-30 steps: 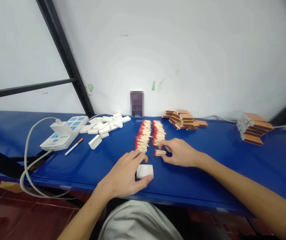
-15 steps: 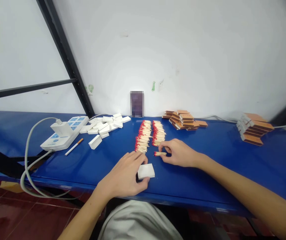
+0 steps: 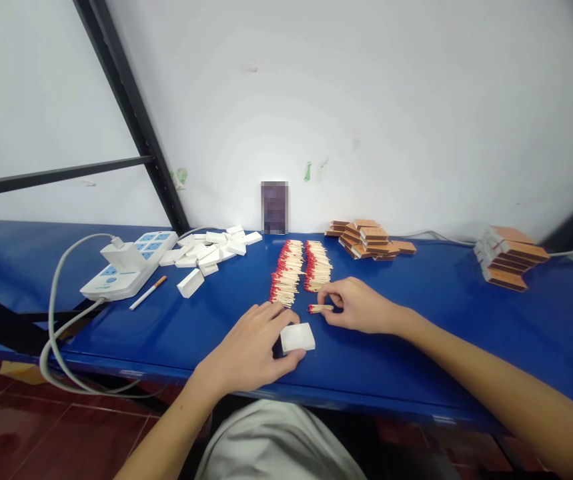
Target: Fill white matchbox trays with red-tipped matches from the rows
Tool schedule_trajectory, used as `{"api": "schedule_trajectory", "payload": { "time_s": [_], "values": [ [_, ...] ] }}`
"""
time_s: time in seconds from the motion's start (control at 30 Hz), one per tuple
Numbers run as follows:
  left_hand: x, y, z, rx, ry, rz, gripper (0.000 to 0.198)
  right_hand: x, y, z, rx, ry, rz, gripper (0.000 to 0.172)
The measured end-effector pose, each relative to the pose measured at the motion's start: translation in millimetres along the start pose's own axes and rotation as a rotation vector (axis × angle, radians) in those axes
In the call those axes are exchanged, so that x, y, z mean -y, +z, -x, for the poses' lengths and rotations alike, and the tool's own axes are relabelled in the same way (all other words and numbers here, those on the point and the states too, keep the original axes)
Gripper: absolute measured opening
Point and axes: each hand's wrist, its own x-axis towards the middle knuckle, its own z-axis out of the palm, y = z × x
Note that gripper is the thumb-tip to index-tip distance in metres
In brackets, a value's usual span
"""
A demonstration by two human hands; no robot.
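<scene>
Between the thumb and fingers of my left hand [image 3: 256, 343] is a small white matchbox tray [image 3: 298, 338], lying near the front of the blue table. My right hand [image 3: 356, 305] pinches a small bunch of matches [image 3: 318, 309], their red heads pointing left, just beyond the tray. Past my hands lie two rows of red-headed matches, a left row [image 3: 287, 273] and a right row [image 3: 319, 267]. My left fingertips rest close to the near end of the left row.
White matchbox trays [image 3: 209, 250] lie heaped at back left, beside a power strip [image 3: 131, 267] and a cigarette [image 3: 148, 293]. Brown matchbox sleeves [image 3: 366, 239] are piled behind my right hand. Stacked matchboxes [image 3: 511, 257] stand far right. A pixelated dark rectangle [image 3: 275, 208] leans against the wall.
The white tray has shifted slightly right and away from me, turning a little in my left hand. My right hand with the matches has stayed almost still.
</scene>
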Motion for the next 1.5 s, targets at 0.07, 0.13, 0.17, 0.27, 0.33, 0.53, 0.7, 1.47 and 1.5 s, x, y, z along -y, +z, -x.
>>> {"api": "schedule_trajectory", "payload": {
  "time_s": [0.07, 0.13, 0.17, 0.27, 0.33, 0.53, 0.7, 1.47, 1.5],
  "values": [
    [-0.1, -0.1, -0.1, 0.002, 0.0, 0.0, 0.024, -0.5, 0.1, -0.2, 0.002, -0.007, -0.011, 0.013],
    [-0.4, -0.2, 0.0, 0.004, -0.003, 0.0, 0.024, -0.7, 0.2, -0.2, 0.002, -0.007, -0.018, 0.013],
    [-0.4, -0.3, 0.0, 0.004, -0.006, 0.0, 0.024, -0.6, 0.0, -0.1, 0.002, -0.007, -0.021, 0.012],
    [-0.5, -0.3, 0.2, 0.004, -0.009, 0.0, 0.024, 0.3, -1.0, -0.1, 0.005, -0.008, -0.022, 0.01],
    [-0.6, -0.4, 0.3, 0.005, -0.008, 0.005, 0.024, 1.2, -1.9, -0.3, 0.011, -0.004, -0.022, 0.009],
    [-1.0, -0.9, 0.7, 0.007, -0.011, 0.009, 0.024, 1.2, -2.6, -0.6, 0.021, 0.006, -0.04, 0.009],
    [-0.2, -0.2, 0.2, 0.008, -0.004, 0.005, 0.023, -1.3, -0.2, -0.6, 0.0, -0.018, -0.028, 0.012],
    [-1.0, -1.2, 0.7, 0.006, -0.014, 0.022, 0.024, -1.5, -1.6, -0.6, 0.108, 0.03, -0.121, 0.013],
    [-1.0, -1.3, 0.6, 0.006, -0.014, 0.023, 0.024, -1.2, -1.7, -0.5, 0.108, 0.028, -0.12, 0.012]
  ]
}}
